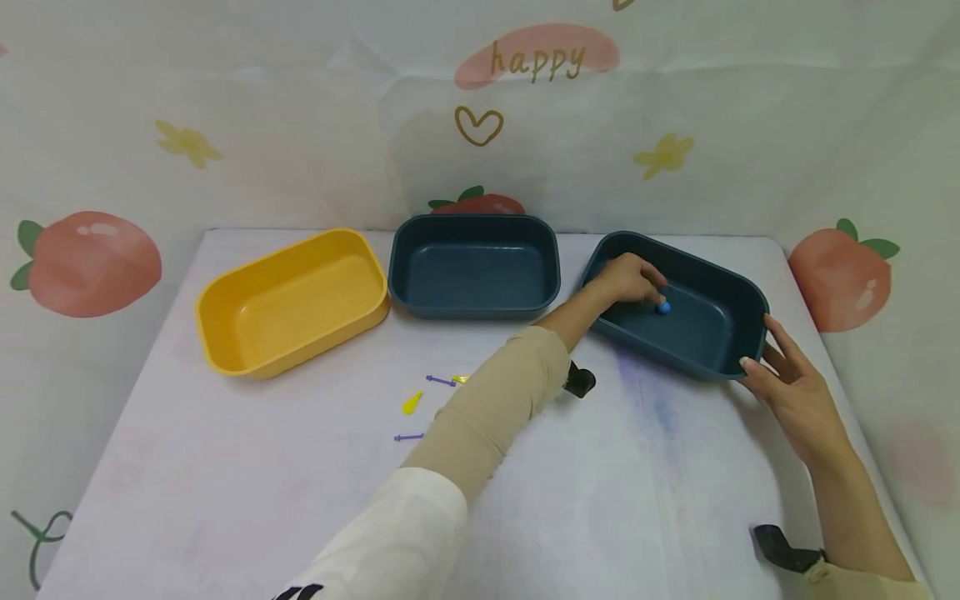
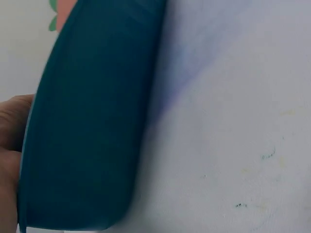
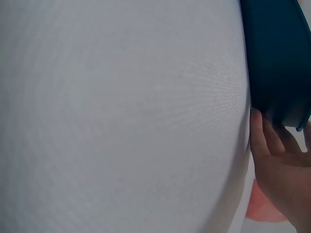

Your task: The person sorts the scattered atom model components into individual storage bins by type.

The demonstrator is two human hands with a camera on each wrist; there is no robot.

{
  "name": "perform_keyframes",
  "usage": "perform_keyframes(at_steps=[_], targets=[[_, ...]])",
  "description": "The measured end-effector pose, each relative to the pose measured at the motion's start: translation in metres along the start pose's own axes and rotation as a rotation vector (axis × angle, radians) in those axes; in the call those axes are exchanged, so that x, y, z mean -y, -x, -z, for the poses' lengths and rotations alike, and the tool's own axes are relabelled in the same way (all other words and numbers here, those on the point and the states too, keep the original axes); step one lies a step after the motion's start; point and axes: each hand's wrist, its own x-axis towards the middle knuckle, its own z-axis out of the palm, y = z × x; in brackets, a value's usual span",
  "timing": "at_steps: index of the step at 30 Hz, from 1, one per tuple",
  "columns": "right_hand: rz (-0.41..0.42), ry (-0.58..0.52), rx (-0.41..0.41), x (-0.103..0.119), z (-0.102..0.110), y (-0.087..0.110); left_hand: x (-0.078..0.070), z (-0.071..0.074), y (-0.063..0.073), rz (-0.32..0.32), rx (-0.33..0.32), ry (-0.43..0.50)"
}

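Note:
In the head view my left hand (image 1: 632,277) reaches into the right-hand dark blue bin (image 1: 720,271), fingers bent down. At its fingertips is a small blue ball (image 1: 663,308), seemingly pinched there. The left wrist view shows this hand (image 2: 12,128) mostly hidden behind the bin's wall (image 2: 92,121), and the ball is out of sight. My right hand (image 1: 798,396) holds the same bin by its right end, thumb at the near corner and fingers along the outer wall. In the right wrist view that hand's fingers (image 3: 260,133) lie against the end of the bin (image 3: 279,58).
A second dark blue bin (image 1: 474,279) stands at the back middle, beside a yellow bin (image 1: 300,296) at the left. Small yellow pieces (image 1: 412,403) and purple sticks (image 1: 408,437) lie on the white table (image 1: 225,483), partly covered by my left sleeve (image 1: 495,404).

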Motion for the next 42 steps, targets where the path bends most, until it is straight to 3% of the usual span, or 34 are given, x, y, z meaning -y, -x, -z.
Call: perform_keyframes(at_steps=[4,10,21,33,38,42], targets=[[-0.009,0.013,-0.001,0.0,-0.001,-0.001,0.002,0.006,0.003,-0.031,0.025,0.173],[-0.002,-0.03,0.009,-0.001,0.0,0.0,0.0,0.013,0.01,-0.11,0.071,0.245],[-0.025,0.055,-0.009,-0.003,0.002,0.001,-0.018,0.03,0.04,-0.315,0.148,0.247],[-0.037,0.063,-0.016,0.001,0.001,0.0,-0.025,0.055,0.076,-0.396,0.199,0.253],[-0.039,0.071,-0.015,0.001,0.0,0.0,-0.022,0.065,0.093,-0.447,0.23,0.198],[-0.04,0.063,-0.014,0.001,0.001,0.002,-0.017,0.07,0.103,-0.477,0.261,0.221]])
